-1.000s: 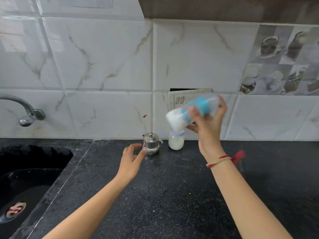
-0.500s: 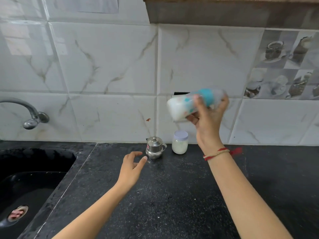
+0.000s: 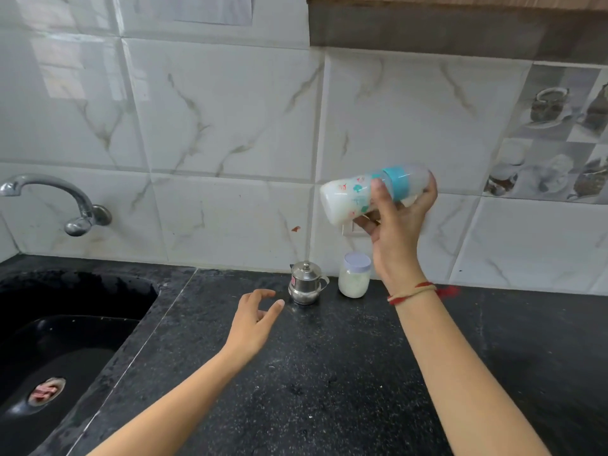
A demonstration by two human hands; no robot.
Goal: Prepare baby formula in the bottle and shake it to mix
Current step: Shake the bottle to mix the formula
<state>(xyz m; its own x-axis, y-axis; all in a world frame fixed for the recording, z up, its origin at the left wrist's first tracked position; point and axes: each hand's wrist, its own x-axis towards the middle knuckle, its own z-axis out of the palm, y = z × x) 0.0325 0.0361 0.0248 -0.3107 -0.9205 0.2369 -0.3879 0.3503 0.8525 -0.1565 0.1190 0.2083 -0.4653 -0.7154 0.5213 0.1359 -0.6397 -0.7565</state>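
The worktop is black stone with tiny pale specks. Two things stand on it, both at the back edge, close to the tiled wall. One is a little shiny steel pot with a lid. Just beside it, toward the right, stands a small jar with white stuff inside and a pale lid. They do not touch. A black sink is set into the worktop's left end.

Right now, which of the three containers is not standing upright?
The baby bottle, held sideways in the right hand; the steel pot and jar stand on the counter.
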